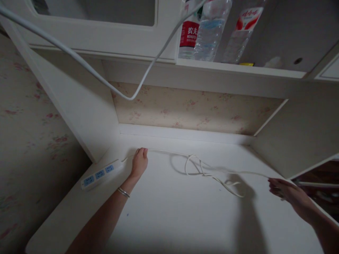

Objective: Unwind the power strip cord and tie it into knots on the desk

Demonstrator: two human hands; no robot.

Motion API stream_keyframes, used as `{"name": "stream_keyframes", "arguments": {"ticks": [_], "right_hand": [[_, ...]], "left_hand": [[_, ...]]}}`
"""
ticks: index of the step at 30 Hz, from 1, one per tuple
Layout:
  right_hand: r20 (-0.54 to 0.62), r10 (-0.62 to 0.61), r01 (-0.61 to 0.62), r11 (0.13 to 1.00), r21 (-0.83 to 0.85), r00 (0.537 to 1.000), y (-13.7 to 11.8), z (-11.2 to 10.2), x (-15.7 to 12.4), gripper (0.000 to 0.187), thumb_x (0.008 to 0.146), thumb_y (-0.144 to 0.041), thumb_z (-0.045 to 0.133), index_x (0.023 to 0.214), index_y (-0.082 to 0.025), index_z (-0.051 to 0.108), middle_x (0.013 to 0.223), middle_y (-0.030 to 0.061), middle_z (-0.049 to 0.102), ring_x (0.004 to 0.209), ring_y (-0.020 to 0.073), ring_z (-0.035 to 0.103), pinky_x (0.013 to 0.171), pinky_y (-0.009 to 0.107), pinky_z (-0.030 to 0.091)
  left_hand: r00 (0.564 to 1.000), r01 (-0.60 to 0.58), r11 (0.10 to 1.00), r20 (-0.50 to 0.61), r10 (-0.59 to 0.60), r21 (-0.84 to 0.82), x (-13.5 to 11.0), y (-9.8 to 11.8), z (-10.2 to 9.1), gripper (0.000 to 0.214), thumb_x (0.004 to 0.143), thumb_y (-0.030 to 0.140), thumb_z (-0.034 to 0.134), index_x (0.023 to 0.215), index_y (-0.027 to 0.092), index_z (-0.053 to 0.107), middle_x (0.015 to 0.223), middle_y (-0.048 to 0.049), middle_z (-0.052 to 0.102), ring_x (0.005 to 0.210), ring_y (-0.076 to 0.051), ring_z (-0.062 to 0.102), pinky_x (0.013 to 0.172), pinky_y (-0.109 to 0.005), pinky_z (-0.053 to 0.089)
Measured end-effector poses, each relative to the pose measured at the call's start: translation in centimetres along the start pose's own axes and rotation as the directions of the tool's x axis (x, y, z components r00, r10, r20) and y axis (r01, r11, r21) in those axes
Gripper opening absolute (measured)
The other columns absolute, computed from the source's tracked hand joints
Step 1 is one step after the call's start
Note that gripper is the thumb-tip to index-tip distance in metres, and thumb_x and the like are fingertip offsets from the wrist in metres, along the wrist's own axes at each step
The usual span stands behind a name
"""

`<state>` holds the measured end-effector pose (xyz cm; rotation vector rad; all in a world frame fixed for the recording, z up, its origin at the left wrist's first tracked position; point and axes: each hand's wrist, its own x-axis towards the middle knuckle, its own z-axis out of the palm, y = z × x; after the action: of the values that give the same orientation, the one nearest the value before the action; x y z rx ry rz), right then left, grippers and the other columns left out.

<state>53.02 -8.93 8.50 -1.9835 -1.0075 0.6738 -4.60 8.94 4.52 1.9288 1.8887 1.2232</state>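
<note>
A white power strip (98, 175) with blue socket faces lies at the left of the white desktop. Its pale cord (169, 151) runs from the strip to my left hand (140, 162), which pinches it close to the strip's end. From there the cord stretches right into a loose tangle of loops at mid-desk. Beyond the tangle it rises to my right hand (284, 192), closed around it near the desk's right side. What else the right hand's fingers enclose is partly hidden. A silver bangle circles my left wrist.
A thick white cable (87, 65) hangs in front, across the top left. Overhead, a shelf (238, 70) holds several plastic bottles (210, 35). Side panels (79, 98) flank the desk, and flowered wallpaper (172, 106) covers the back wall. A dark recess lies at far right.
</note>
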Motion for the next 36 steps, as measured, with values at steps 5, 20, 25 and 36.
{"name": "stream_keyframes", "arguments": {"ticks": [5, 20, 25, 36], "right_hand": [[0.412, 0.034, -0.11, 0.98, 0.163, 0.91, -2.6, 2.2, -2.9, 0.029, 0.07, -0.046, 0.067, 0.092, -0.027, 0.07, 0.069, 0.0076, 0.065, 0.064, 0.0242, 0.063, 0.064, 0.038, 0.053], [0.796, 0.062, -0.183, 0.981, 0.062, 0.602, -9.1, 16.3, -2.7, 0.047, 0.084, -0.059, 0.052, 0.096, -0.015, 0.061, 0.062, 0.0005, 0.059, 0.043, 0.0092, 0.049, 0.04, 0.021, 0.038], [0.798, -0.026, -0.249, 0.943, 0.219, 0.602, -11.4, 20.6, -3.5, 0.023, 0.08, -0.034, 0.067, 0.084, -0.013, 0.062, 0.083, 0.0047, 0.065, 0.056, 0.0071, 0.054, 0.05, 0.017, 0.045], [0.774, -0.193, -0.298, 0.845, 0.443, 0.603, -16.3, 20.4, -6.2, 0.038, 0.06, -0.005, 0.066, 0.096, -0.018, 0.062, 0.087, 0.0018, 0.063, 0.072, 0.0114, 0.058, 0.067, 0.023, 0.048]], "left_hand": [[0.989, -0.085, 0.996, 0.125, 0.082, 0.02, -0.5, 0.6, -1.1, 0.027, 0.092, 0.027, 0.036, 0.087, 0.02, 0.062, 0.088, -0.0066, 0.062, 0.087, -0.02, 0.058, 0.082, -0.031, 0.044], [0.742, 0.064, 0.99, 0.67, 0.036, -0.124, -0.3, 5.1, -1.1, 0.037, 0.086, 0.044, 0.041, 0.101, 0.018, 0.063, 0.065, -0.002, 0.068, 0.054, -0.016, 0.062, 0.053, -0.023, 0.041], [0.648, 0.138, 0.981, 0.762, 0.015, -0.137, -0.2, 6.2, -0.3, 0.041, 0.085, 0.052, 0.041, 0.08, 0.017, 0.061, 0.049, -0.0015, 0.062, 0.044, -0.016, 0.058, 0.048, -0.024, 0.04], [0.793, 0.082, 0.935, 0.591, 0.149, -0.346, 1.7, 8.7, -0.6, 0.031, 0.068, 0.016, 0.053, 0.095, 0.018, 0.069, 0.09, -0.0067, 0.071, 0.088, -0.02, 0.062, 0.076, -0.028, 0.047]]}}
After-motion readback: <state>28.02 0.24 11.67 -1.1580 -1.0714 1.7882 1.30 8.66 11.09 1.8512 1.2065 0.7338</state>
